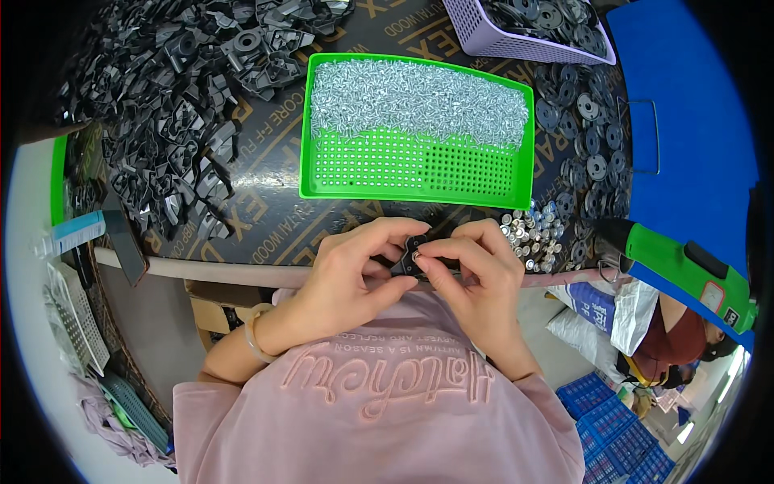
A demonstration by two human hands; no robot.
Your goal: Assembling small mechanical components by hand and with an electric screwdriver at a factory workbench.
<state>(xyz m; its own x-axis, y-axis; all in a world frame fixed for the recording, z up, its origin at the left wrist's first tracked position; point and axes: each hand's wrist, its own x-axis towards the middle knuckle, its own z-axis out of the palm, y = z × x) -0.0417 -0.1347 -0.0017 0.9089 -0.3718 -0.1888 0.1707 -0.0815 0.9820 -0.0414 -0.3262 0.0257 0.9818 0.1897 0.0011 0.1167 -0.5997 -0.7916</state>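
Note:
My left hand (pixel 355 262) holds a small black plastic part (pixel 409 264) between thumb and fingers, just over the near edge of the table. Against that part, my right hand (pixel 477 262) pinches a small shiny metal piece (pixel 417 254), partly hidden by the fingertips. Beyond both hands lies a green tray (pixel 363 194) whose far half is heaped with small silvery screws (pixel 419 97). Close to my right hand is a loose heap of small round metal pieces (pixel 536 239).
A big pile of black plastic parts (pixel 185 105) covers the left. Black discs (pixel 597 167) lie scattered at the right, below a lilac basket (pixel 528 44) of similar discs. A green-and-black power tool (pixel 685 270) sits at the right edge. Blue crates (pixel 613 427) stand on the floor.

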